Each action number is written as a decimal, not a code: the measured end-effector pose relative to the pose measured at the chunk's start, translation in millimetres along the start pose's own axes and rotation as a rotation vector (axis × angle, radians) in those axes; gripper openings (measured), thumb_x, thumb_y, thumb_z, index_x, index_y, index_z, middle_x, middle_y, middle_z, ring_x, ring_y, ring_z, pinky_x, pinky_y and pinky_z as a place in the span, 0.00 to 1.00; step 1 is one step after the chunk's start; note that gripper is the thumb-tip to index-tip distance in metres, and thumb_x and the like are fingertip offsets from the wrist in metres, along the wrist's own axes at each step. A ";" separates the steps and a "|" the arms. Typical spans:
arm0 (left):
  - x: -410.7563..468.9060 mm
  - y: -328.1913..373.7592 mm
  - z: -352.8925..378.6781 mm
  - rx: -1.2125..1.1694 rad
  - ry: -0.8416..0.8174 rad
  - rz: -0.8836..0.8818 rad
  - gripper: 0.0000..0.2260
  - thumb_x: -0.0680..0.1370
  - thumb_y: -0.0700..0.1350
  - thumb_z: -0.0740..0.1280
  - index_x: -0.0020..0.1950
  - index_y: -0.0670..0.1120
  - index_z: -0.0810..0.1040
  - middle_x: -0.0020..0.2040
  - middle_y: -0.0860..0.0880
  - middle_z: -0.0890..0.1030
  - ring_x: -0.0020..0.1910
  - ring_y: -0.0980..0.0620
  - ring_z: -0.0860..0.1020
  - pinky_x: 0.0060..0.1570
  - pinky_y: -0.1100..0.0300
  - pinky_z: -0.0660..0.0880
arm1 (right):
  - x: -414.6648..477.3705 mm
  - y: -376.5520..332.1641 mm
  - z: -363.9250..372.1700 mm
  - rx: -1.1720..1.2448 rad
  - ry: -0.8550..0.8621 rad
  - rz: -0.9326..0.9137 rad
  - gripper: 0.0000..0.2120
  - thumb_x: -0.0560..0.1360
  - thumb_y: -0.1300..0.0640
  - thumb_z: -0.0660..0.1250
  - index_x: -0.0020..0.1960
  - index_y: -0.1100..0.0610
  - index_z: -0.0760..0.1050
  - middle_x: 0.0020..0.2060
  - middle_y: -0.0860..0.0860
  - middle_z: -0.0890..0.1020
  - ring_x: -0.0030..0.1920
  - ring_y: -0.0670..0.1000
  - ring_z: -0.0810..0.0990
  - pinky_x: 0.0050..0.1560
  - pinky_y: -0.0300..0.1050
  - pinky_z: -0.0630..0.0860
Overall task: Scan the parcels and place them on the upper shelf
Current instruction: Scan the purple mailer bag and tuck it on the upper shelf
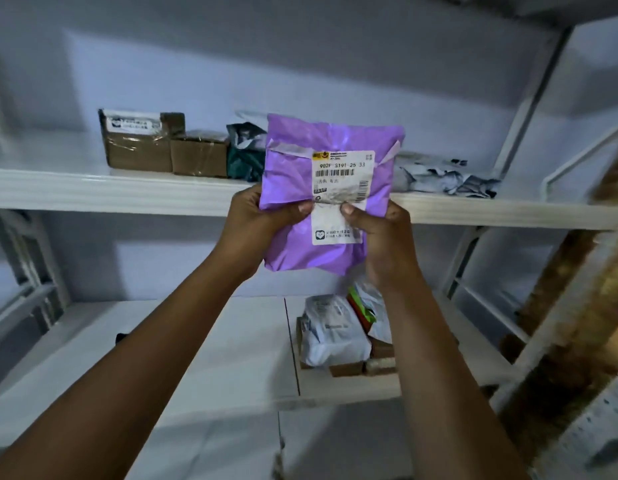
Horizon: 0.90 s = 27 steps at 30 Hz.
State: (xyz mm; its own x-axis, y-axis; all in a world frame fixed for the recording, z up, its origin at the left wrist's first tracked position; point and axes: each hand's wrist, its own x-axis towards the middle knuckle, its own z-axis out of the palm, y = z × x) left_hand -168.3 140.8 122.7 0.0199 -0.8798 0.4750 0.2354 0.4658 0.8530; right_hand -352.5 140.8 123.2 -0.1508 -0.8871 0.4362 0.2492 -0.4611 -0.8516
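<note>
I hold a purple plastic parcel point(330, 140) upright in front of the upper shelf point(127, 194), its white barcode label facing me. My left hand point(262, 223) grips its lower left edge, thumb on the front. My right hand point(380, 237) grips the lower right side, thumb pressing the label. On the upper shelf stand two taped cardboard boxes point(138, 143), a dark green bag point(245, 154) and a crumpled grey bag point(442, 178). No scanner shows in view.
The lower shelf point(231, 358) carries a pile of parcels: a white bag point(331, 334), brown boxes and a green-and-red packet. White metal uprights point(522, 119) frame the rack at right. A wooden post stands at the far right.
</note>
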 end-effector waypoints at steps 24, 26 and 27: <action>76.8 121.9 -49.1 0.452 0.603 0.151 0.14 0.74 0.44 0.78 0.56 0.42 0.80 0.48 0.47 0.85 0.42 0.51 0.83 0.38 0.63 0.79 | 80.4 -71.5 126.6 -0.135 -0.284 -0.093 0.37 0.66 0.69 0.72 0.59 0.30 0.70 0.60 0.50 0.84 0.58 0.52 0.84 0.62 0.54 0.80; 95.3 123.3 -68.7 0.543 0.645 0.145 0.22 0.71 0.47 0.80 0.62 0.45 0.77 0.52 0.47 0.83 0.46 0.49 0.83 0.46 0.58 0.80 | 92.6 -66.8 145.2 -0.235 -0.255 -0.112 0.35 0.64 0.66 0.72 0.61 0.33 0.75 0.61 0.49 0.83 0.60 0.52 0.82 0.62 0.56 0.80; 104.7 124.0 -78.9 0.579 0.641 0.121 0.26 0.70 0.48 0.80 0.64 0.47 0.76 0.55 0.46 0.83 0.50 0.47 0.83 0.51 0.53 0.80 | 98.2 -66.1 151.6 -0.282 -0.245 -0.123 0.33 0.66 0.67 0.72 0.64 0.39 0.76 0.62 0.49 0.82 0.62 0.53 0.81 0.62 0.55 0.80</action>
State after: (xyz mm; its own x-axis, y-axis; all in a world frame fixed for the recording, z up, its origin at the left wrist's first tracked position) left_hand -60.4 98.9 261.1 0.5969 -0.6239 0.5045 -0.3312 0.3811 0.8632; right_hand -238.8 81.1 266.4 0.0778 -0.8196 0.5677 -0.0346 -0.5713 -0.8200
